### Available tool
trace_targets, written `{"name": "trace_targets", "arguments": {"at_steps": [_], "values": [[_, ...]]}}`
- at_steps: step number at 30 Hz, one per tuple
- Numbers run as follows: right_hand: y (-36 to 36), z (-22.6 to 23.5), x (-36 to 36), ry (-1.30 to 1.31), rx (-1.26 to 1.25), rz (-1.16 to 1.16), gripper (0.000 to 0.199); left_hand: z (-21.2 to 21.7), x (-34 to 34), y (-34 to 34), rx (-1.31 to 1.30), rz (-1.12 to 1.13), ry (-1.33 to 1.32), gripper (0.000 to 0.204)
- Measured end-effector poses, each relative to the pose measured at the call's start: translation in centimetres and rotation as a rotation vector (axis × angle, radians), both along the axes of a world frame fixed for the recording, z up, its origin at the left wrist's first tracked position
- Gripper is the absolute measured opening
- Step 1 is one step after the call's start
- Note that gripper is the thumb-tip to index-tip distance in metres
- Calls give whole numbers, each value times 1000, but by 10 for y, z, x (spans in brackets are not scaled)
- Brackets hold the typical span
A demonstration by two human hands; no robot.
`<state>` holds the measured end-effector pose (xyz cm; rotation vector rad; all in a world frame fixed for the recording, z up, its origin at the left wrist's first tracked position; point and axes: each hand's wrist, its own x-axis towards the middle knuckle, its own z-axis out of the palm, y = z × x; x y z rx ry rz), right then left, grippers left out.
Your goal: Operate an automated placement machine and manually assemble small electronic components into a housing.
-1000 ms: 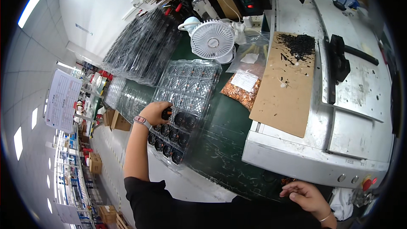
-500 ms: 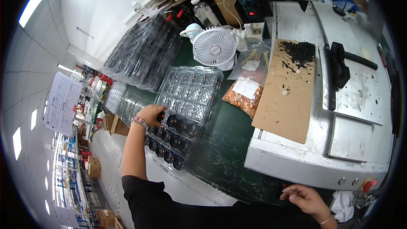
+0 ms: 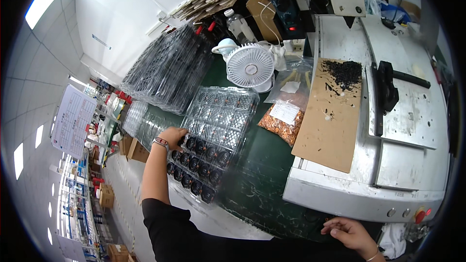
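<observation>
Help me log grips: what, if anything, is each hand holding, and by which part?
Left hand: fingers at a black part, hold unclear. Right hand: nothing visibly held.

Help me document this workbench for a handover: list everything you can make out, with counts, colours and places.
Tray: at least 1, clear, on the table
Round parts: over ten, black, in the tray's near half
Table: 1, green, centre
Stacked trays: many, clear-grey, back left
Fan: 1, white, behind the tray
Bottle: 1, clear, behind the fan
Bag: 1, clear with orange bits, beside the cardboard
Machine: 1, pale grey, right
Cardboard: 1, brown, on the machine
Scraps: pile, black, on the cardboard
Boxes: several, brown, left
Back clutter: uncountable
Sleeve: 1, black, left arm
Hands: 2; left at the tray's left edge, right by the machine's front
</observation>
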<state>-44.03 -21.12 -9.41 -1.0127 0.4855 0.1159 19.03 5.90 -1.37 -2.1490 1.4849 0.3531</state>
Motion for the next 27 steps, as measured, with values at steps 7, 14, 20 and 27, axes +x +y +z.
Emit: {"name": "trace_targets", "arguments": {"at_steps": [7,14,20,27], "values": [[1,4,3,26,-27,5,28,-6,12,16,77,21,-216,98],[1,10,-5,-24,3,32,31,-7,-5,35,139,94,-627,71],[4,10,-17,-409,-167,166,36,40,-131,-55,-665,-93,-592,51],[10,64,-77,-535,-672,72,31,76,-341,-177,-1018,-1071,-431,30]]}}
